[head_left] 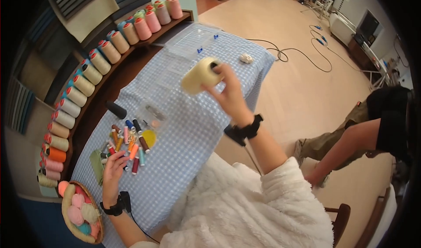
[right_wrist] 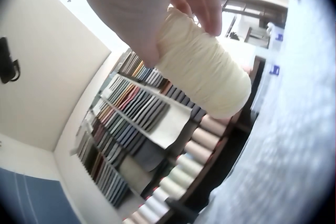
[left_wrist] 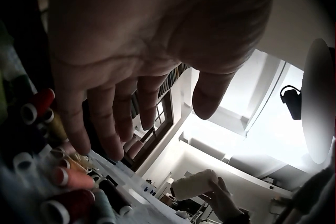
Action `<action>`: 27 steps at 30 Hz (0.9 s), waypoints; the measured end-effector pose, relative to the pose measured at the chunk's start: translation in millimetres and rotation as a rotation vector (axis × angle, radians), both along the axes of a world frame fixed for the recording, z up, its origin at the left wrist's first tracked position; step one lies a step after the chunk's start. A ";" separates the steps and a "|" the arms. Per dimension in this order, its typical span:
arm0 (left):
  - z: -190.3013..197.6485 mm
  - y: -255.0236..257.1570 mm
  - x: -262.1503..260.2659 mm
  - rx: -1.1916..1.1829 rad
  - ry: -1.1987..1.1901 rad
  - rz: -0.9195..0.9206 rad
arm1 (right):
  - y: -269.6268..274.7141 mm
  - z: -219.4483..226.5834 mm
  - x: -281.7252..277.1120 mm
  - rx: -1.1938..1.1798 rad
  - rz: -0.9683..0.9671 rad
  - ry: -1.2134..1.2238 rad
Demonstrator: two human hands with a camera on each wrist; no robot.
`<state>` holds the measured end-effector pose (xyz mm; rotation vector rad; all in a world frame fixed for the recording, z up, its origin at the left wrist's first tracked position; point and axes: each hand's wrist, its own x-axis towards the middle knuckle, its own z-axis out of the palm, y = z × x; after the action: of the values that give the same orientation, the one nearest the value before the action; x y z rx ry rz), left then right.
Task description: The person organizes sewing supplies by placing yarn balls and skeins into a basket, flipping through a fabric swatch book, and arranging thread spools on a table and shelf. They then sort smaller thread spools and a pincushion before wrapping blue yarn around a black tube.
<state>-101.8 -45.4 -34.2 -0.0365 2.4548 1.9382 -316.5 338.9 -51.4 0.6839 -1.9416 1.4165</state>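
A large cream yarn cone (head_left: pixel 198 78) is held up over the checked cloth by my right hand (head_left: pixel 231 97), which grips its narrow end with thumb and fingers. The right wrist view shows the cone (right_wrist: pixel 205 69) below the fingers of the right hand (right_wrist: pixel 142 3). My left hand (head_left: pixel 114 171) hovers at the edge of a pile of small thread spools (head_left: pixel 135 161), fingers extended and apart. In the left wrist view the left hand (left_wrist: pixel 152 29) has nothing in its palm, with a red spool (left_wrist: pixel 73 205) and others below it.
Large thread cones (head_left: pixel 90 74) line a curved shelf. On the blue checked cloth (head_left: pixel 184 134) lie a dark cone (head_left: pixel 116 109), a yellow disc (head_left: pixel 148 139), green fabric (head_left: pixel 96 165) and clear boxes (head_left: pixel 190 40). A yarn basket (head_left: pixel 101 230) is at lower left; another person's leg (head_left: pixel 351 147) is at right.
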 end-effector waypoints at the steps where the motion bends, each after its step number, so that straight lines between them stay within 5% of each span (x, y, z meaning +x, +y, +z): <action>1: 1.3 2.7 -1.1 -0.007 -0.008 -0.007 | -9.7 3.2 20.2 0.024 0.066 -0.003; 9: -0.6 12.1 10.5 0.010 0.029 0.007 | -100.9 9.0 79.6 0.167 0.553 -0.076; 16: -28.3 11.8 10.2 0.028 0.140 0.091 | -177.0 13.7 98.0 0.207 0.753 -0.004; 19: -30.3 8.8 8.4 -0.237 0.153 0.181 | -194.3 21.4 109.6 0.265 0.793 0.001; 27: -36.5 -11.1 26.2 0.174 0.369 0.509 | -202.0 24.8 130.1 0.265 0.887 0.015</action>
<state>-75.6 -56.5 -70.7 -0.3671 2.6835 2.5636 -186.4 136.9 -26.6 1.8305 -1.9027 1.6096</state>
